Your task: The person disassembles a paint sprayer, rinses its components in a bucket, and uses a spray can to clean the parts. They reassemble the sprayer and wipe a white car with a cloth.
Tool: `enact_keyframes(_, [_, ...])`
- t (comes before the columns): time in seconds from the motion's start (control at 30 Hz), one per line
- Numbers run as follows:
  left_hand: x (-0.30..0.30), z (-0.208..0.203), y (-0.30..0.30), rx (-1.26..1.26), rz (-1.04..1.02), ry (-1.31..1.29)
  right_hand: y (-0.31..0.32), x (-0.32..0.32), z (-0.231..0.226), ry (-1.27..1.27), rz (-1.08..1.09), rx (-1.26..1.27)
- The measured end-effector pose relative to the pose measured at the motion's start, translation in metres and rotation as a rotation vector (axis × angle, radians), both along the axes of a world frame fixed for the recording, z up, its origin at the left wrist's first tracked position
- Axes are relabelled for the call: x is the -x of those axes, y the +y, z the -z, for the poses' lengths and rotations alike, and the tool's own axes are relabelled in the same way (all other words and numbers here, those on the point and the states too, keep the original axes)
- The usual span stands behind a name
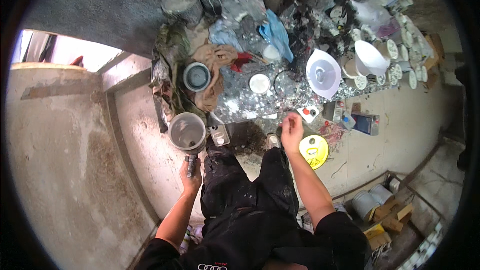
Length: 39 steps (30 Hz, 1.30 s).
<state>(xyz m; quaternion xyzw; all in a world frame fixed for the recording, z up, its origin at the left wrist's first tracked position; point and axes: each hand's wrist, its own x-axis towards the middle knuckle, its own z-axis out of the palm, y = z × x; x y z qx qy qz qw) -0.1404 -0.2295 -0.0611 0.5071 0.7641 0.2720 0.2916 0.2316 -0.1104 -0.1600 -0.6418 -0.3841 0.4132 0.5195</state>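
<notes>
My left hand [191,177] is closed round the dark, stained grip of a translucent round cup [172,135]. The cup is held upright with its mouth up, and its inside looks grey. Just left of the cluttered table's front edge, it hangs beside a metal can [219,135]. My right hand [292,134] is raised in front of the table, with nothing plainly in it. Its fingertips are blurred, so their hold cannot be made out. Close by are a white can with a red cap [309,113] and a yellow lid [314,151].
On the paint-splattered table [235,105] stand a dark tub [197,77], a white lid [259,84], a white paper funnel [323,72] and several small pots [391,49]. Rags [217,55] lie at left. A rectangular can [366,123] stands right of the table; buckets [365,204] are behind right.
</notes>
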Motion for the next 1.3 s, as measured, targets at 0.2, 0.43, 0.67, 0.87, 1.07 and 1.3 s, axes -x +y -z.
enact_keyframes(0.2, [0.083, 0.000, 0.050, -0.080, -0.013, -0.317, 0.053, 0.102, -0.078, 0.152, 0.159, 0.092])
enact_keyframes(0.43, [0.126, -0.032, 0.104, -0.066, -0.028, -0.376, 0.044, 0.083, -0.074, 0.061, 0.367, 0.132])
enact_keyframes(0.67, [0.097, -0.082, 0.113, -0.079, -0.170, -0.386, 0.082, -0.064, -0.071, -0.749, 0.747, 0.224])
enact_keyframes(0.87, [0.055, -0.114, 0.109, -0.009, -0.223, -0.288, 0.124, -0.146, -0.065, -0.917, 0.218, 0.287])
enact_keyframes(1.07, [0.026, -0.122, 0.119, -0.023, -0.220, -0.309, 0.115, -0.145, -0.067, -1.015, -0.011, 0.272])
enact_keyframes(1.3, [0.020, -0.125, 0.139, -0.062, -0.129, -0.384, 0.119, -0.141, -0.111, -1.098, 0.025, 0.098])
